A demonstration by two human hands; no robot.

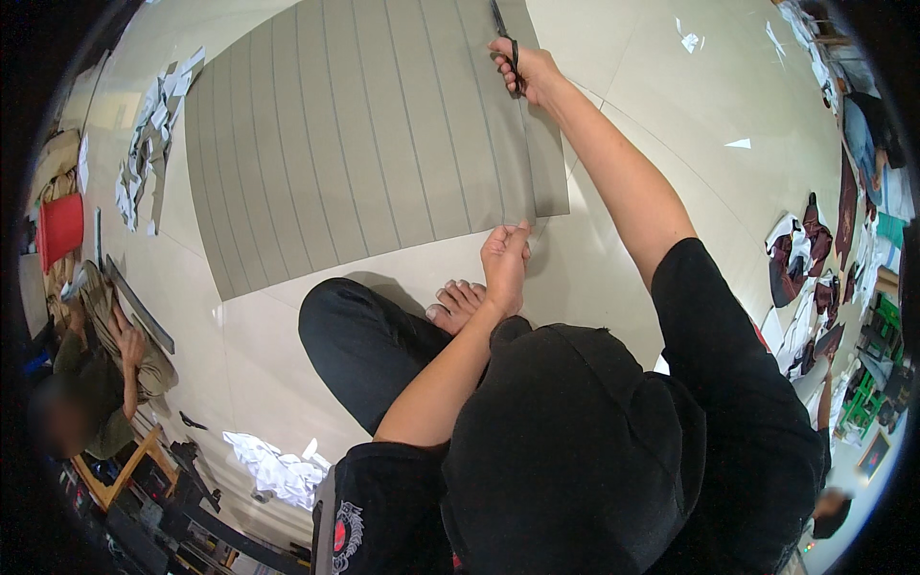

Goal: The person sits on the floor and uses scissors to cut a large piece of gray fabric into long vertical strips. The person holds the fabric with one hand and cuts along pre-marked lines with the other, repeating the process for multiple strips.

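Observation:
A large olive-grey sheet (335, 134) with evenly spaced dark lines lies on the floor in front of me. At its near edge, toward the right, my left hand (506, 259) is closed, thumb and fingers pinching the corner beside a narrow right-hand strip (549, 177). My right hand (537, 75) reaches far forward, closed round the handles of black scissors (515, 57). The scissors point away from me at the sheet's far right part, their tips near the picture's top rim. A dark, slightly raised edge runs from the scissors back to my left hand.
White and grey offcuts (149, 144) lie left of the sheet, crumpled white paper (273, 465) at lower left. Another person (86, 383) sits at the left by a long dark bar (139, 305). Maroon and white scraps (800, 249) lie at the right. My bare foot (455, 305) is near the sheet.

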